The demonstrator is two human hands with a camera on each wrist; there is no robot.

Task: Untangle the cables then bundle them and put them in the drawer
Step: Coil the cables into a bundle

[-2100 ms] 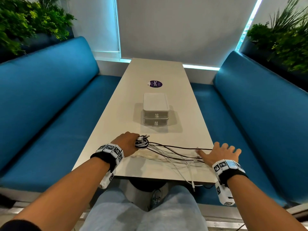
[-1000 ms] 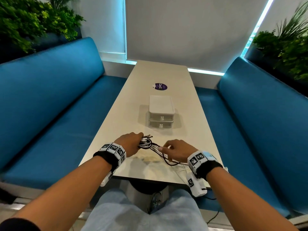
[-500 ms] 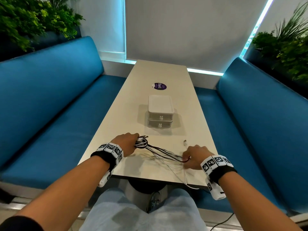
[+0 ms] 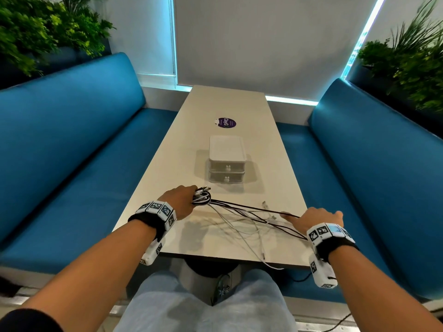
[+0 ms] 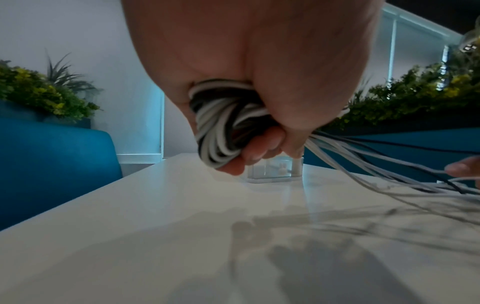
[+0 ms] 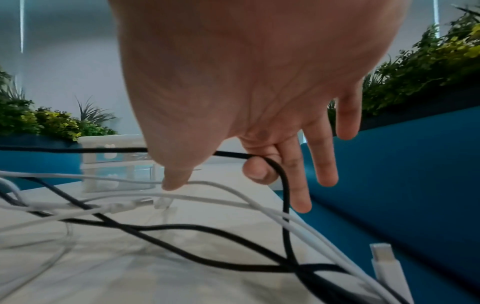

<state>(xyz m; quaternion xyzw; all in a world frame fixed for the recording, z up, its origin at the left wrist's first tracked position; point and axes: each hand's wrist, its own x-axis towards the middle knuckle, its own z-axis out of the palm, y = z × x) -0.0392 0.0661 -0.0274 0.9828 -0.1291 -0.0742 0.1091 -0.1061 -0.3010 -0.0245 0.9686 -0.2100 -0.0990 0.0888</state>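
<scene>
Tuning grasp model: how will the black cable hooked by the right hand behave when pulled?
Likely floppy: the black cable bends sharply over the right hand forefinger. It probably drags the white cables crossing it. Looks light.

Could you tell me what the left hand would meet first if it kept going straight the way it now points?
Probably the drawer unit: the left hand, gripping the cable coil, points up the table towards it, slightly left, so it might just pass alongside.
</scene>
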